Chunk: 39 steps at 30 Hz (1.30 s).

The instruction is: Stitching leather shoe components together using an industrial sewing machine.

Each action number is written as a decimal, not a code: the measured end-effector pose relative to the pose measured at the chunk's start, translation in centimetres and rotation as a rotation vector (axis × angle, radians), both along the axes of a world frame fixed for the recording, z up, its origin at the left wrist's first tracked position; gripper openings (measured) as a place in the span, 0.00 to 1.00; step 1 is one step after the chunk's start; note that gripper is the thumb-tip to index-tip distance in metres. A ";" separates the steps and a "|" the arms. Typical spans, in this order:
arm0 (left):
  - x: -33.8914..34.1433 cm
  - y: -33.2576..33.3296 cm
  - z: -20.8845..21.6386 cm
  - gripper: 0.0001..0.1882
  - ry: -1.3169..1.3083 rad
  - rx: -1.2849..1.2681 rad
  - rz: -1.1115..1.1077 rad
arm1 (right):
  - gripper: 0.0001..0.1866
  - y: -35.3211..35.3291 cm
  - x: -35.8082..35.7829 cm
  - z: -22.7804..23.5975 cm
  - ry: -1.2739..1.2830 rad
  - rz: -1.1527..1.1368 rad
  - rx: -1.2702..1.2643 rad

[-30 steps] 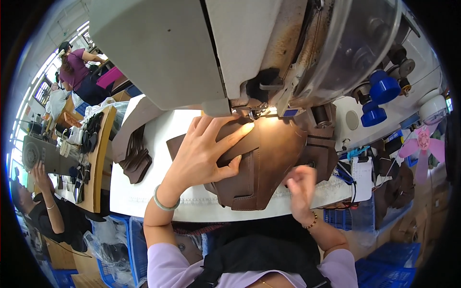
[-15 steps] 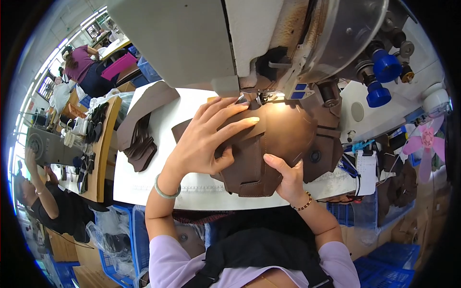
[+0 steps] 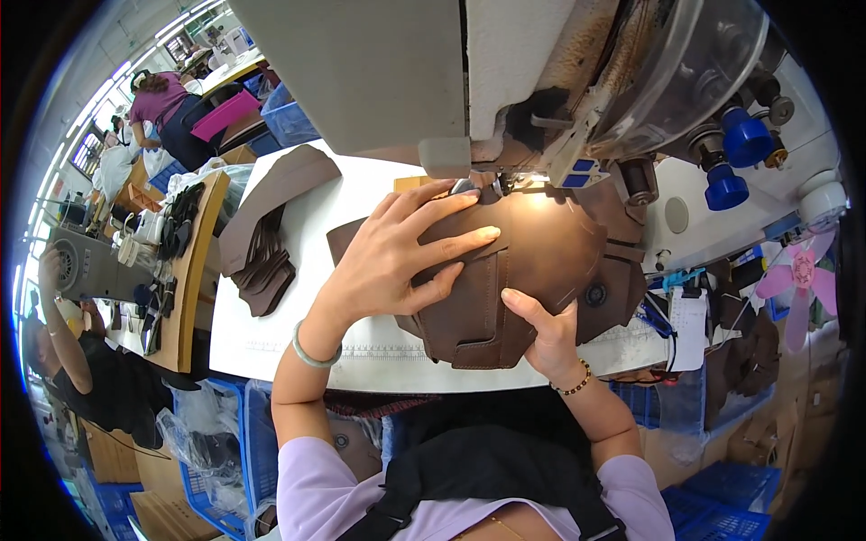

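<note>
a person's two bare hands work on a brown leather piece (image 3: 474,311) on a white table (image 3: 311,209), beneath the head of a large pale sewing machine (image 3: 379,81). the far part of the leather lies under the machine's needle area, lit by a bright spot of light; its stitched near edge points toward the person.

the left hand (image 3: 383,257) lies spread on the leather's left side, fingers apart and palm down, pressing rather than gripping; its longest fingertips rest just beside the needle area. the right hand (image 3: 550,341) is at the near right edge, thumb on top of the leather and the other fingers mostly hidden; whether they close around the edge i cannot tell.

to the left lies a stack of dark leather pieces (image 3: 263,275). to the right are blue knobs (image 3: 747,137) on the machine, a white paper (image 3: 687,329) and a pink fan (image 3: 800,278). far left, a person in purple (image 3: 162,104) bends over.
</note>
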<state>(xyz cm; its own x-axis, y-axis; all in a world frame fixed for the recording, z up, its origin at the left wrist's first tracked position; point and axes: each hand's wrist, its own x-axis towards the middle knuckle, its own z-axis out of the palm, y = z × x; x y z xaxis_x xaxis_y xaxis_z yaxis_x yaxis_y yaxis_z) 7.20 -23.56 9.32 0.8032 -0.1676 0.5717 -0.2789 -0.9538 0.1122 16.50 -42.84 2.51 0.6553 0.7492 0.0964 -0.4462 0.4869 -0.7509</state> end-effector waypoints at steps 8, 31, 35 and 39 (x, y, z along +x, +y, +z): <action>0.1 -0.4 0.4 0.26 -0.017 0.043 0.009 | 0.16 0.0 0.0 0.0 -0.011 0.003 0.006; 0.2 -0.1 0.7 0.26 -0.028 0.126 -0.018 | 0.13 -0.2 0.6 0.2 -0.143 0.024 -0.086; 0.0 -0.2 0.6 0.27 -0.011 0.138 -0.013 | 0.13 -0.2 0.7 0.1 -0.104 0.060 -0.084; 0.1 -0.1 0.3 0.27 -0.015 0.113 0.003 | 0.12 0.0 0.8 0.2 -0.109 0.049 -0.088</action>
<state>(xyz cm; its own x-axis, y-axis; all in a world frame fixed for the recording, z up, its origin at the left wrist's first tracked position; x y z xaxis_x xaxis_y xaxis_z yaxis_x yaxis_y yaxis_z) 7.27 -23.66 9.66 0.7955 -0.2289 0.5611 -0.2765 -0.9610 0.0000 17.34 -42.83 2.69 0.6066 0.7890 0.0971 -0.3815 0.3961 -0.8352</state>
